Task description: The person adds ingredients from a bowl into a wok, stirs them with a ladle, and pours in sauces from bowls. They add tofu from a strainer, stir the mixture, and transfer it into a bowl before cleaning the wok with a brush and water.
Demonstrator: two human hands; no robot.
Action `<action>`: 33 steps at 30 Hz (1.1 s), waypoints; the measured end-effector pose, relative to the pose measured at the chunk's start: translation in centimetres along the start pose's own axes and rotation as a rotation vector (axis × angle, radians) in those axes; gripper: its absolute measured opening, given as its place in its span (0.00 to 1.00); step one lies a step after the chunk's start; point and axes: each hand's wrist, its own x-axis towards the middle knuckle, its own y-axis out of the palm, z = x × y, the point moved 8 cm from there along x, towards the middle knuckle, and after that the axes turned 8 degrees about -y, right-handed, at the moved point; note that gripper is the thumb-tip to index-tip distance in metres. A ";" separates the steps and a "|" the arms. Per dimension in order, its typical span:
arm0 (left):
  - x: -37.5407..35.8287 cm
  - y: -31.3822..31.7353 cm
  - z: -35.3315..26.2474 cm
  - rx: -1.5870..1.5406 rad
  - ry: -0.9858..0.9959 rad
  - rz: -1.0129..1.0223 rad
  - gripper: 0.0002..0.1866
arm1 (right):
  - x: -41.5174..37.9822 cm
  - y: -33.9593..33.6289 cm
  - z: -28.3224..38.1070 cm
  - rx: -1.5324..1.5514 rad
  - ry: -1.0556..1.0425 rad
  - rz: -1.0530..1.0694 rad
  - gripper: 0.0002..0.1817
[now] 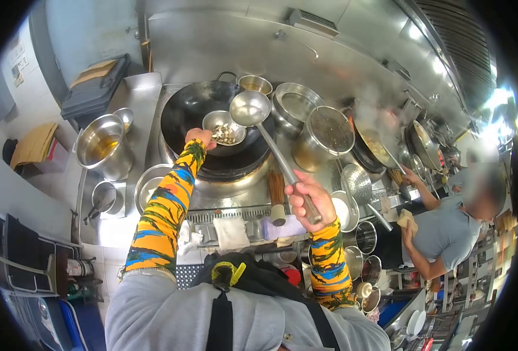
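My left hand (pixel 200 138) is closed on the edge or handle of a small metal bowl (pixel 224 128) with pale and brown pieces in it. That bowl is over the large black wok (pixel 180 111). In my right hand (pixel 313 202) is the handle of a long ladle (pixel 250 108), its round bowl raised over the wok's right side, close to the small bowl. The ladle's bowl looks empty.
Right of the wok stand metal pots (pixel 329 130) and a perforated skimmer (pixel 356 183). A bamboo brush (pixel 277 199) lies at the front. Left is a steel pot with yellow liquid (pixel 104 146). A co-worker (pixel 446 216) tends another wok (pixel 375 143) at right.
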 end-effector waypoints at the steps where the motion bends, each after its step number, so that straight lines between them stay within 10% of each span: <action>1: 0.0 -0.1 -0.1 0.007 0.015 -0.005 0.10 | -0.1 -0.3 -0.2 0.006 0.003 -0.003 0.27; 33: 3.5 0.5 1.9 0.032 -0.046 0.077 0.06 | -15.6 -12.0 -3.9 -0.189 -0.144 -0.471 0.34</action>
